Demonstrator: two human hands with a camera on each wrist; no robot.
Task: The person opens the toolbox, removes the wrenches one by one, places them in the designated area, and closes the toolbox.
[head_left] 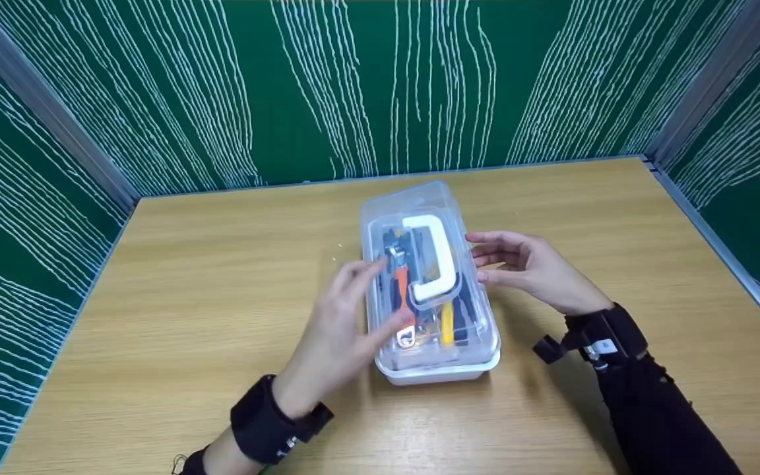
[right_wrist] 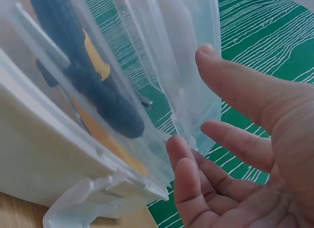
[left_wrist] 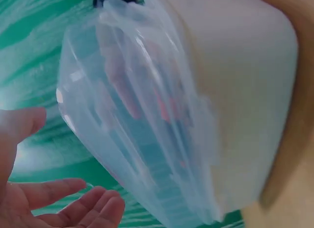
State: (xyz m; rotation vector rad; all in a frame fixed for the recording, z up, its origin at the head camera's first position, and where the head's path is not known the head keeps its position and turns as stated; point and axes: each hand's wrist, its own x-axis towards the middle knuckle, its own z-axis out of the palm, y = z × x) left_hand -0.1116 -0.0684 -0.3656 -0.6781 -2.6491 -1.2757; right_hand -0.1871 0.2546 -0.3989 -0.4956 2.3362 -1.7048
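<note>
A toolbox with a white base (head_left: pixel 436 377) and a clear lid (head_left: pixel 413 194) stands lengthwise on the table, its white carry handle (head_left: pixel 444 257) on top. Through the plastic show an orange-handled wrench (head_left: pixel 402 284), a yellow tool (head_left: pixel 447 323) and dark handles (right_wrist: pixel 117 110). My left hand (head_left: pixel 344 323) hovers over the lid's left side, fingers and thumb spread, holding nothing. Beside the right edge is my right hand (head_left: pixel 518 264), fingers loosely bent, close to the lid; whether they touch it I cannot tell. A white latch (right_wrist: pixel 73 203) sticks outward from the base in the right wrist view.
The wooden table (head_left: pixel 221 297) extends on both sides of the box. Green panels (head_left: pixel 518 79) with white wavy lines stand behind it and along both sides, joined by grey metal posts (head_left: pixel 716 79).
</note>
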